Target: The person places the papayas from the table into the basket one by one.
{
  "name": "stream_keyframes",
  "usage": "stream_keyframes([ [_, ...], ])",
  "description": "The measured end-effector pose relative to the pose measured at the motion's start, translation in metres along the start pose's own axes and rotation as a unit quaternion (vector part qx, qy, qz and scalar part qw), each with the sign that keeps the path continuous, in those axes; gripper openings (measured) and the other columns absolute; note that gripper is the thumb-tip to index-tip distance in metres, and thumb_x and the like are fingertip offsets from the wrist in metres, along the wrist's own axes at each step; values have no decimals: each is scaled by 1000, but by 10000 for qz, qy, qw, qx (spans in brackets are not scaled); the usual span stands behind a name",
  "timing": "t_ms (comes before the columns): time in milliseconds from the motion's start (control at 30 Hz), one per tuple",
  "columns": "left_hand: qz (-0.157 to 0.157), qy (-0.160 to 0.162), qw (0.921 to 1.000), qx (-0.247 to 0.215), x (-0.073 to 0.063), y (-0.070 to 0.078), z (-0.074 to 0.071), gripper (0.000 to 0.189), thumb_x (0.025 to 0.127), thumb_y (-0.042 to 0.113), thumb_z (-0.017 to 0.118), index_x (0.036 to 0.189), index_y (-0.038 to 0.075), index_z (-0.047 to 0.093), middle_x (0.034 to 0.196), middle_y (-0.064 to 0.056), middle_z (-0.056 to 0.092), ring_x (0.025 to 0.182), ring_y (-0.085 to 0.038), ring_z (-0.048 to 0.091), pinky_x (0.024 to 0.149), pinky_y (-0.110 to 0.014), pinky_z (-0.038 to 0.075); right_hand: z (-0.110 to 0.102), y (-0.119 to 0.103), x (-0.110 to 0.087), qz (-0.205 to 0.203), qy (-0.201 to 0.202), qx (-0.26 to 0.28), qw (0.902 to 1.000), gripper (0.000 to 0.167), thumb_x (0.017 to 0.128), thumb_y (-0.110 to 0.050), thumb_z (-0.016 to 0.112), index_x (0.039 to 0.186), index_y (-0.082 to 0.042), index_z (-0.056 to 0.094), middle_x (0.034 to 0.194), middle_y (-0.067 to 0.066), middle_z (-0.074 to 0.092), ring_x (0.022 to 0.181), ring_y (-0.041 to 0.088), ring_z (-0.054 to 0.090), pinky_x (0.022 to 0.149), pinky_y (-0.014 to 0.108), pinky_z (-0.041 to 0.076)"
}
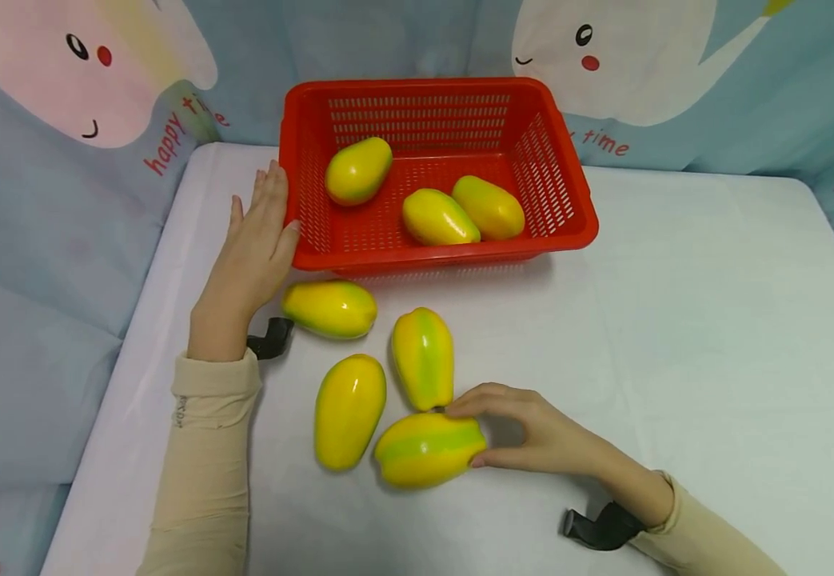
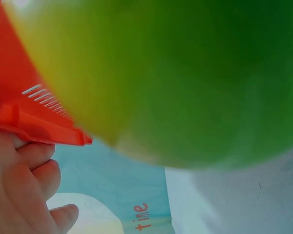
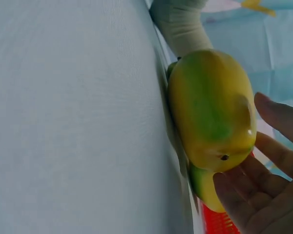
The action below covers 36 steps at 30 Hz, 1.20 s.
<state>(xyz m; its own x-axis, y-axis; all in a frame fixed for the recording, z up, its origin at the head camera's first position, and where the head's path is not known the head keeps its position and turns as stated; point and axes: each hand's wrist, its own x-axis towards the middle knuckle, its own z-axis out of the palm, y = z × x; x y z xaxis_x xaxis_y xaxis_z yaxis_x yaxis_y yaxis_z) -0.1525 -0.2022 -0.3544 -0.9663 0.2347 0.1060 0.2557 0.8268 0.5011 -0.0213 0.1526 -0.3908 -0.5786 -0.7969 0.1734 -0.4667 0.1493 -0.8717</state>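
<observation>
My left hand [image 1: 254,240] lies along the left wall of the red plastic basket [image 1: 445,258], its fingers straight and its thumb at the rim. Below that hand, one yellow-green papaya [image 1: 330,309] lies in front of the basket; it looms large and blurred in the left wrist view. My right hand [image 1: 532,428] curves thumb and fingers round the right end of the nearest papaya [image 1: 427,450], which lies sideways on the table. Just above it is another papaya [image 1: 424,360], with the fingertips close to its lower end. A further papaya [image 1: 349,412] lies to the left.
Inside the basket are three papayas, one at the left [image 1: 359,170] and two side by side at the right. A white cloth [image 1: 697,336] covers the table. Behind it hangs a blue curtain [image 1: 402,40] with cartoon prints. Black camera mounts [image 1: 604,528] stick out by the wrists.
</observation>
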Motion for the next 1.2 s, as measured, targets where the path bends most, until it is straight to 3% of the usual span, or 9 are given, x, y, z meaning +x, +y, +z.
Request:
stream_keyframes([
  [400, -1, 1, 10000, -53, -1, 0, -1, 60, 101, 25, 26, 151, 7, -1, 157, -1, -4, 143, -16, -6, 112, -46, -9, 4, 1, 0, 72, -112, -82, 9999, 56, 77, -18, 79, 128, -10, 56, 128, 5, 57, 118, 17, 52, 100, 30, 40],
  [1033, 13, 35, 10000, -22, 1, 1, -1, 61, 100, 26, 27, 151, 7, -1, 157, -3, -1, 143, -16, -5, 112, -47, -8, 9, 3, 1, 848, -716, 55, 9938, 75, 75, -27, 80, 139, -14, 45, 136, -3, 50, 120, 13, 48, 103, 33, 38],
  [1200, -22, 25, 10000, -56, 1, 1, -1, 61, 100, 27, 27, 151, 7, -1, 157, -3, -2, 143, -15, -6, 113, -45, -9, 11, 2, 2, 824, -709, 67, 9940, 76, 76, -29, 79, 141, -15, 42, 137, -3, 49, 123, 15, 46, 104, 35, 36],
])
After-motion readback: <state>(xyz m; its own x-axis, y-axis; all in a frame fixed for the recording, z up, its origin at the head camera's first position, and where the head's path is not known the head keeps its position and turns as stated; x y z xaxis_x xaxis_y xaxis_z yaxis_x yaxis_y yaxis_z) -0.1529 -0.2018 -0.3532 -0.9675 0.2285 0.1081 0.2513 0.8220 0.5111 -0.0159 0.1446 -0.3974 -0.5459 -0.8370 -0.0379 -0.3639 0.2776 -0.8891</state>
